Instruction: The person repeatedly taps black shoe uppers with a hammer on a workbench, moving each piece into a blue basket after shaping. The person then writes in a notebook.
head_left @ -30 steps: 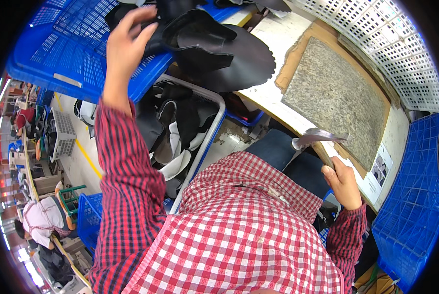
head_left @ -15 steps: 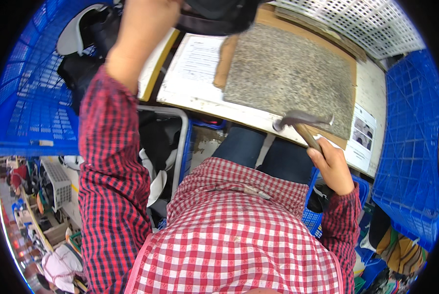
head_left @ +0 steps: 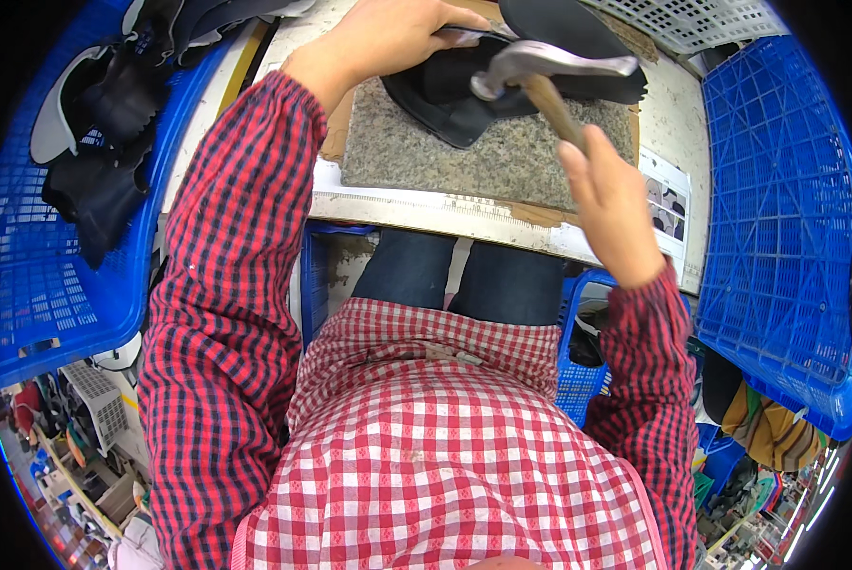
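Note:
My right hand point(head_left: 614, 204) is wrapped round the wooden handle of a hammer point(head_left: 557, 104). Its metal head is raised over a black leather-like shoe upper point(head_left: 464, 116), covering part of it. At the upper edge of the piece, my left hand point(head_left: 388, 38) grips it with the fingers laid over its rim. The upper rests on a speckled stone slab point(head_left: 416, 161), with a wide black flap point(head_left: 568, 28) standing towards the far side. I cannot tell whether the hammer touches the piece.
A ruler strip point(head_left: 445, 203) runs along the front of the white table. Printed sheet point(head_left: 671, 195) lies right of the slab. A blue crate point(head_left: 777, 218) stands at right, a white crate point(head_left: 697, 21) behind. The left blue crate point(head_left: 126, 313) holds black pieces point(head_left: 98, 185).
My left hand has brought the black upper from the upper left onto the slab. My right hand has raised the hammer from the table's front edge to above it. The view has shifted.

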Action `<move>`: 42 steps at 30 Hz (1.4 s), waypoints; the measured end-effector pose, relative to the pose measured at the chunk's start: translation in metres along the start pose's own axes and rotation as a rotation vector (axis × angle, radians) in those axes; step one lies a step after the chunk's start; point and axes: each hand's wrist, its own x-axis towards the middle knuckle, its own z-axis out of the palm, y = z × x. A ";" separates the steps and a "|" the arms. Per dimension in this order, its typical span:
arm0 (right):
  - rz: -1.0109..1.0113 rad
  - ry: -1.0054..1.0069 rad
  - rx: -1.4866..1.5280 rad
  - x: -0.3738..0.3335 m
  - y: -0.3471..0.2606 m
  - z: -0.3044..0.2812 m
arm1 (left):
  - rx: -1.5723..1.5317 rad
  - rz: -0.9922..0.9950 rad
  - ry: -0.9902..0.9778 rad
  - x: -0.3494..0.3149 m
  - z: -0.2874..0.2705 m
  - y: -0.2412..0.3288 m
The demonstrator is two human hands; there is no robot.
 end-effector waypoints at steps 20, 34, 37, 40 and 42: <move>0.106 -0.052 -0.086 0.034 0.015 0.006 | -0.157 0.022 -0.120 0.038 -0.005 -0.005; 0.092 -0.092 -0.076 -0.011 0.074 0.030 | -0.336 -0.439 0.544 -0.044 0.068 0.028; 0.183 -0.094 0.012 -0.025 0.067 0.032 | -0.493 -0.816 0.333 -0.057 0.093 0.052; 0.210 -0.213 0.200 -0.035 0.045 0.010 | -0.461 -0.636 0.465 -0.036 0.045 0.049; 0.153 -0.197 0.344 -0.050 0.027 -0.021 | 0.054 -0.446 0.692 -0.012 -0.025 0.043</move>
